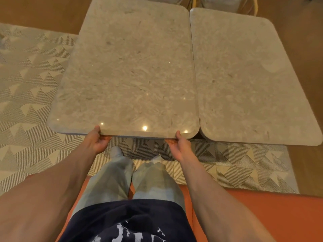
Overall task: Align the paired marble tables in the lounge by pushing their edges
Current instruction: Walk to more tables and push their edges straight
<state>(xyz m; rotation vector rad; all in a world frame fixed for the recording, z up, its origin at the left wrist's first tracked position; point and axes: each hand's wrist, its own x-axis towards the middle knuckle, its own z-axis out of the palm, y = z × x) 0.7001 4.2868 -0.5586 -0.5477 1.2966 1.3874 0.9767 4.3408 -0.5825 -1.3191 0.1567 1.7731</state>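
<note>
Two beige marble tables with rounded corners stand side by side, long edges nearly touching. The left table point(129, 70) is in front of me. Its near edge sits a little farther from me than the near edge of the right table point(244, 88), and its far edge reaches farther back. My left hand point(98, 141) grips the left table's near edge, thumb on top and fingers underneath. My right hand point(180, 144) holds the same edge near its right corner in the same way.
A patterned rug point(31, 88) with triangles lies under the tables on a wooden floor point(300, 41). I sit on an orange sofa point(262, 212), legs between it and the tables. Chair parts point(251, 6) show beyond the far edges.
</note>
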